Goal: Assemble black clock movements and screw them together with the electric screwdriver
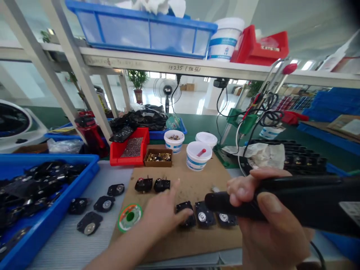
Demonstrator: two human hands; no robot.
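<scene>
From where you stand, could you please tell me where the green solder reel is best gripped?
Probably by its outer rim, from above. The green solder reel lies flat, hole up, on the left edge of the cardboard mat; fingers on opposite rim sides would fit. Your left hand sits just right of it.

Smooth, matt black plastic on the tool [295, 198] in the right hand [270, 232], and the same dull black plastic on the small part [188, 220] under the left hand [161, 215], with a shiny round metal bit in the middle of the parts beside it [203, 215]. Rough brown cardboard for the mat [194, 183] in the middle of the frame, ribbed grey sheet [67, 247] at the lower left, glossy green and white plastic on the reel [129, 216]. Smooth, shiny plastic for the blue bin [64, 204] at the left, the red tray [126, 160] and the white tub [197, 162] higher up, with bright gold-coloured metal bits in the little brown box [157, 164].
</scene>
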